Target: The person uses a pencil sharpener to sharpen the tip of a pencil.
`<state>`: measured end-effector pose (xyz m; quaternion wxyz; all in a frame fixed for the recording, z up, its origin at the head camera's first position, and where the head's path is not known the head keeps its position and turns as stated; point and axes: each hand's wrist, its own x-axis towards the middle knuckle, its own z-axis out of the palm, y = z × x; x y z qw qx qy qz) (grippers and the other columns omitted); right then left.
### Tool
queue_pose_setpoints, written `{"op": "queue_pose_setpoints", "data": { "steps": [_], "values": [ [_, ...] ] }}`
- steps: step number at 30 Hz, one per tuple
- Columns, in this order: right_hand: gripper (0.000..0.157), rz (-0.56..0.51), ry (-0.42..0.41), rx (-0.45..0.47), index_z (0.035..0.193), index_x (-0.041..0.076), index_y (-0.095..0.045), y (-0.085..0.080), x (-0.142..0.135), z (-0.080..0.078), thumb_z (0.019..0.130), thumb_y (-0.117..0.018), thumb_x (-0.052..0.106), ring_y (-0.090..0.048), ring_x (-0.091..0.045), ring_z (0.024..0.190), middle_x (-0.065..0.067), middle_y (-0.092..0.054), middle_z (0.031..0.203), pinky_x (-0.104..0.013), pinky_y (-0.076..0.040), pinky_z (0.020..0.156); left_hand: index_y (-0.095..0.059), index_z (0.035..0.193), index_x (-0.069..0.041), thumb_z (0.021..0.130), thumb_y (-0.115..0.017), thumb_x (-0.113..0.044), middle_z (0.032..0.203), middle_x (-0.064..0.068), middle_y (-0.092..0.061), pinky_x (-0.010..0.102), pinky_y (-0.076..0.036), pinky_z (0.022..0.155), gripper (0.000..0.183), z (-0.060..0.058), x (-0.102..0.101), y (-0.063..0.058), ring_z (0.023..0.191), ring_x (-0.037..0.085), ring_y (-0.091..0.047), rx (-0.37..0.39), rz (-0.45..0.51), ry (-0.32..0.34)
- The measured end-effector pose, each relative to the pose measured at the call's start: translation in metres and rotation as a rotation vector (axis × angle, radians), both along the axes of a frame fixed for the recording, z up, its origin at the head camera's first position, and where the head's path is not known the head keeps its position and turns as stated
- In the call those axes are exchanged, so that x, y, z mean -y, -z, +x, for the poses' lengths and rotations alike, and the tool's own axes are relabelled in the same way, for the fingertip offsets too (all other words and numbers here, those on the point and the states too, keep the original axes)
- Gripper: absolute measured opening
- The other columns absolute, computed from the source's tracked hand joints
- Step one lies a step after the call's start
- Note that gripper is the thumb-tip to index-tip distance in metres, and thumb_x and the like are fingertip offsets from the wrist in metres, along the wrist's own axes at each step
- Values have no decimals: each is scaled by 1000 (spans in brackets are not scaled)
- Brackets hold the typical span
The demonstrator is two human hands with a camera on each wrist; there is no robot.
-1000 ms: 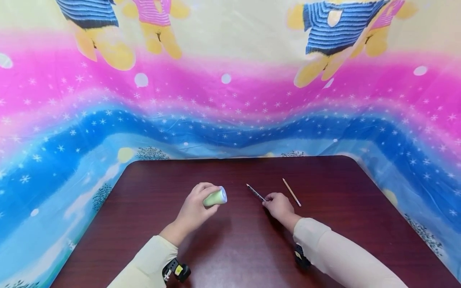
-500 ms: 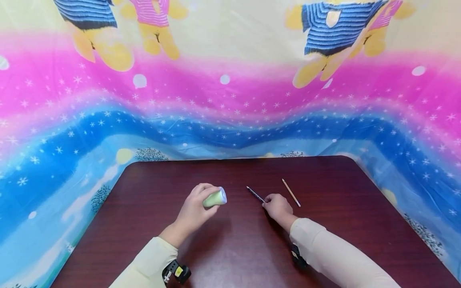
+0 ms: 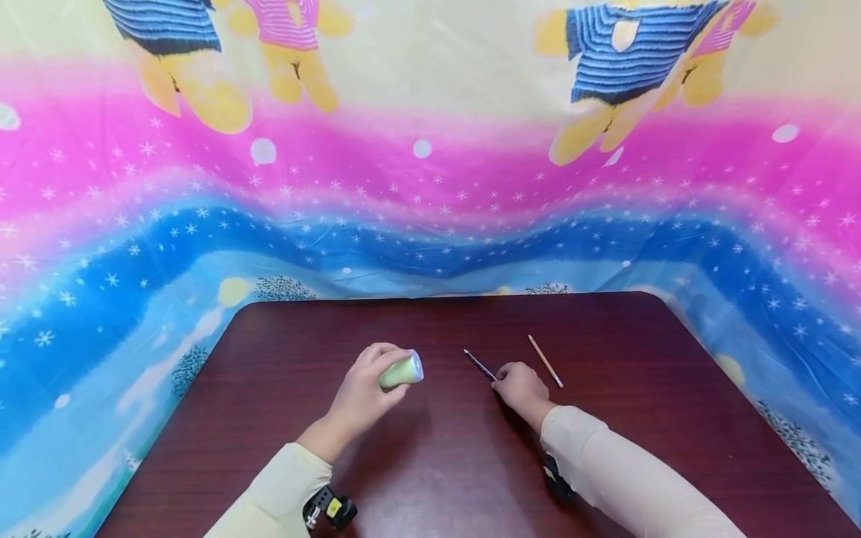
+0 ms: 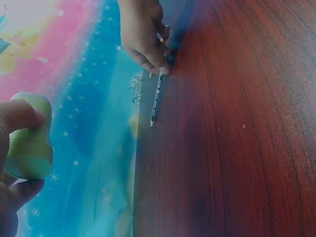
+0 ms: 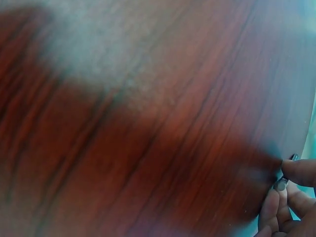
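My left hand [image 3: 359,392] grips a small light-green pencil sharpener [image 3: 401,369], waisted in the middle, with a pale end turned to the right. In the left wrist view the thumb and fingers wrap the green sharpener body [image 4: 30,140]. To the right, my right hand [image 3: 523,388] pinches a dark patterned pencil [image 3: 480,365] between thumb and fingers near its back end. The pencil's point is directed up and left, away from the body. A gap separates pencil and sharpener. In the right wrist view, the fingertips [image 5: 296,172] surround the pencil's round end [image 5: 281,185].
A light wooden pencil [image 3: 545,362] with a white end lies on the dark red-brown table [image 3: 430,478], just beyond the right hand. A printed pink and blue cloth [image 3: 430,187] hangs behind the table's far edge. Wrist cameras sit under both sleeves.
My right hand and forearm have shifted slightly, and the dark pencil's tip sits a little closer to the body. The left hand and sharpener have stayed in place.
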<state>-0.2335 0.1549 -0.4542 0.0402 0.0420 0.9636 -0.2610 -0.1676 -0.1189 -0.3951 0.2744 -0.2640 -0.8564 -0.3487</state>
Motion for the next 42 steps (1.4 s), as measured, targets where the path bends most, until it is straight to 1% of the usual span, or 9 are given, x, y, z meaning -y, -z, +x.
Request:
{"op": "queue_pose_setpoints", "data": {
  "steps": [5, 13, 18, 21, 25, 29, 35, 38, 42],
  "values": [
    [13, 10, 1, -2, 92, 11, -72, 0, 0, -2, 84, -72, 22, -61, -19, 76, -2, -69, 89, -39, -46, 60, -68, 113, -9, 67, -84, 0, 107, 7, -61, 35, -53, 75, 50, 0, 0, -1, 98, 24, -57, 11, -1, 2],
    [12, 17, 16, -3, 91, 13, -72, 1, 0, -3, 82, -72, 22, -62, -21, 78, -2, -69, 88, -40, -45, 59, -69, 114, -9, 67, -84, 1, 107, 7, -61, 35, -53, 74, 50, 1, 1, -1, 98, 24, -57, 22, 2, 3],
    [17, 38, 0, -27, 96, 13, -71, 1, 1, -2, 83, -73, 23, -63, -22, 81, -3, -70, 92, -40, -46, 61, -69, 114, -9, 67, -84, 1, 107, 7, -60, 35, -53, 74, 50, 1, 2, -1, 98, 24, -57, 29, 1, 4],
    [25, 64, -26, -54, 105, 12, -71, 0, 2, 1, 83, -73, 23, -64, -25, 86, -5, -69, 97, -43, -47, 63, -69, 113, -9, 67, -84, 0, 107, 7, -61, 35, -53, 74, 50, 1, 2, -1, 98, 24, -57, 26, 1, 7],
    [39, 108, -76, -105, 119, 9, -67, -3, 3, 5, 84, -72, 25, -63, -30, 97, -11, -65, 107, -48, -50, 70, -69, 113, -9, 67, -84, 0, 106, 7, -61, 34, -53, 74, 49, 2, 3, 0, 97, 24, -57, 28, -2, 5],
    [45, 110, -126, -139, 126, 5, -62, -5, 3, 9, 87, -69, 27, -59, -34, 109, -16, -62, 118, -51, -50, 80, -68, 113, -9, 67, -83, 0, 107, 7, -60, 34, -53, 74, 49, 2, 3, 1, 97, 24, -57, 40, -5, 3],
    [57, 84, -202, -184, 139, 3, -50, -7, -6, 13, 92, -63, 32, -47, -38, 125, -21, -52, 135, -55, -43, 96, -68, 113, -9, 68, -84, -1, 107, 7, -60, 35, -53, 74, 49, 3, 2, 1, 97, 23, -57, 53, -13, 4],
    [63, 99, -236, -215, 143, 3, -44, -9, -12, 15, 92, -63, 35, -43, -40, 129, -23, -47, 140, -58, -39, 99, -68, 113, -9, 68, -84, -1, 107, 7, -60, 35, -53, 75, 49, 3, 2, 1, 97, 23, -57, 53, -17, 3],
    [68, 144, -268, -271, 145, 6, -41, -11, -22, 17, 90, -65, 37, -40, -40, 132, -22, -45, 142, -61, -37, 99, -69, 113, -9, 68, -84, -1, 106, 6, -60, 35, -53, 75, 49, 4, 2, 1, 97, 23, -57, 56, -28, 3]
  ]
}}
